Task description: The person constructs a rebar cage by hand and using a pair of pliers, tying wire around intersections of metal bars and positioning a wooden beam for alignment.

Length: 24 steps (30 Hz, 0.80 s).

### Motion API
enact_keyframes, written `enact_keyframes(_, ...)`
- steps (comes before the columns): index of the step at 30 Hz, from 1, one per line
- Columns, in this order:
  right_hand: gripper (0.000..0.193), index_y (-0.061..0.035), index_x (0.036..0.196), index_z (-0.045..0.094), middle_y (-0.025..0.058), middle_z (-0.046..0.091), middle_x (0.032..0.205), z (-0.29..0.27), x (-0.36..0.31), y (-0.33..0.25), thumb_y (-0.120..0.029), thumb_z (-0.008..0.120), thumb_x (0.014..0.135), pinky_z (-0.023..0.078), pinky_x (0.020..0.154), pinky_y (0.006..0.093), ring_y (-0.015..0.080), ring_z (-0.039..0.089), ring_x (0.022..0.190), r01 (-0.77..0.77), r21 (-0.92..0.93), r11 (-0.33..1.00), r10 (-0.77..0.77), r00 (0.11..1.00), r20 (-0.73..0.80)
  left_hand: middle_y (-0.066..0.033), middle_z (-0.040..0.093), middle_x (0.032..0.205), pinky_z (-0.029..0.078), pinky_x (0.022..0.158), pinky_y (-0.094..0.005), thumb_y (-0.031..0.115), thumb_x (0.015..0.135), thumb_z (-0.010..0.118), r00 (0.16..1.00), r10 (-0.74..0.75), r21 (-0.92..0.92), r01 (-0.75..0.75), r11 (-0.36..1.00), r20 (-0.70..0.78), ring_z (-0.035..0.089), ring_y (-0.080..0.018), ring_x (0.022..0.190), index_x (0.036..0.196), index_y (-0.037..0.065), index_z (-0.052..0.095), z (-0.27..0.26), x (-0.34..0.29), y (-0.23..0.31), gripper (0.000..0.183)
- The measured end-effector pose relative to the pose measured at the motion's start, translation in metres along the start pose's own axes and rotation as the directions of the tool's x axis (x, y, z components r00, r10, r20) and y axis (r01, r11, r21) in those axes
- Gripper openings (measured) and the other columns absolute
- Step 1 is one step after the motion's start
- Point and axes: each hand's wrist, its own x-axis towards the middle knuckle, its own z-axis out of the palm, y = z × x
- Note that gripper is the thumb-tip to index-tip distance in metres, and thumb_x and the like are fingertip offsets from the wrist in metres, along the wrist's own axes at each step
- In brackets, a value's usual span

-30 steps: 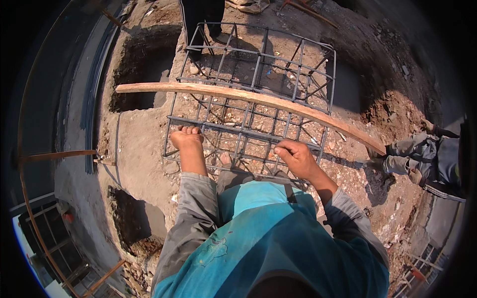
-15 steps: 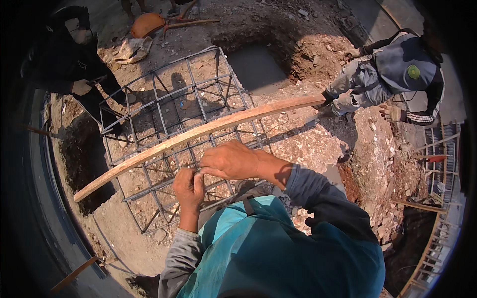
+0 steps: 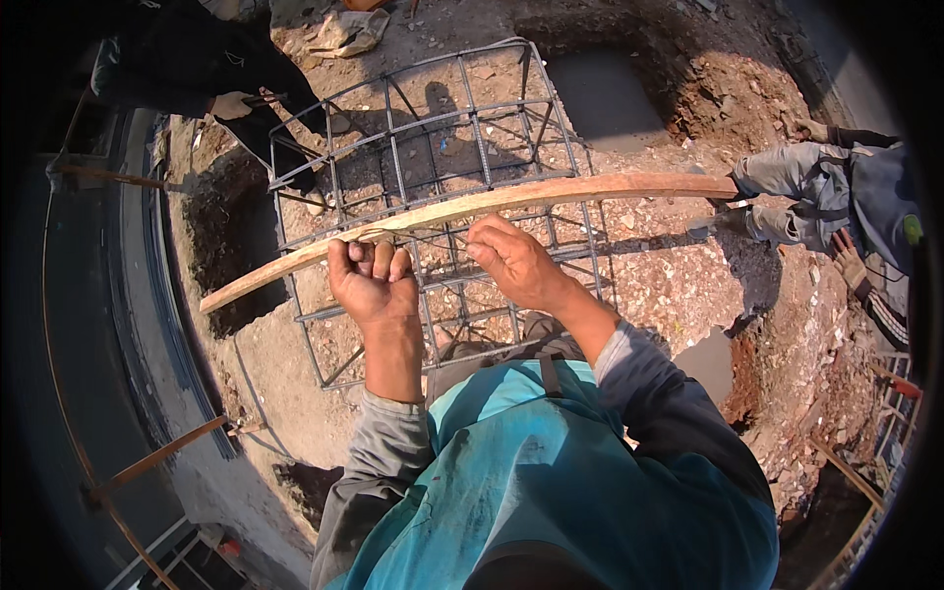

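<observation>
A rebar cage (image 3: 395, 162) of dark steel bars lies before me, with a long wooden plank (image 3: 462, 209) across it. My left hand (image 3: 374, 280) is closed in a fist, palm side up, at the plank's near edge. A thin wire (image 3: 408, 236) runs from its fingers toward my right hand (image 3: 521, 261). The right fingers are pinched together on what looks like the wire's other end, over the near part of the cage. The wire's ends are hidden in the fingers.
A person in dark clothes (image 3: 211, 69) stands at the far left, a tool in a gloved hand. Another person in grey trousers (image 3: 796, 187) is at the plank's right end. Pits (image 3: 615, 98) with grey bottoms open in the rubble ground. Planks and framing (image 3: 851, 472) lie lower right.
My hands have moved apart from being close together, the left turning palm up, with the wire now showing between them. The view has shifted, so the cage and plank appear higher and farther right.
</observation>
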Motion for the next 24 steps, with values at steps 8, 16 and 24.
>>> enact_keyframes(8,0.023,0.0018,0.097,0.054,0.015,0.06,0.094,0.071,-0.025,0.01,-0.02,0.049,0.097,0.049,0.074,0.0409,0.0325,0.062,0.083,-0.476,-0.082,0.875,0.477,0.823,0.308,0.0058,0.024,0.05,0.021,0.034,-0.0253,0.034,0.096,0.049,0.929,0.136,-0.036,-0.158,0.987,-0.344,0.021,-0.0092,0.039,0.066,0.016,0.04,-0.089,0.048,0.007,0.036)
enact_keyframes(16,0.017,0.0007,0.098,0.061,0.0151,0.059,0.094,0.104,-0.029,0.09,-0.014,0.057,0.092,0.048,0.075,0.0407,0.0345,0.059,0.084,-0.524,-0.178,0.833,0.544,0.834,0.091,-0.0038,0.051,0.052,0.034,0.041,-0.0316,0.018,0.091,0.057,0.959,0.063,0.93,-0.284,0.233,0.277,0.042,-0.018,0.04,0.072,0.002,0.059,-0.17,0.109,0.06,0.025)
enact_keyframes(24,0.014,-0.0042,0.102,0.061,0.0114,0.058,0.087,0.102,-0.003,0.156,-0.01,0.058,0.09,0.049,0.064,0.04,0.0323,0.061,0.077,-0.169,-0.49,0.855,0.314,0.921,0.231,-0.0152,0.059,0.063,0.044,0.054,-0.0357,0.017,0.088,0.058,0.937,-0.173,0.919,-0.337,-0.206,0.304,0.057,-0.0274,0.055,0.085,0.0,0.064,-0.191,0.133,0.068,0.018)
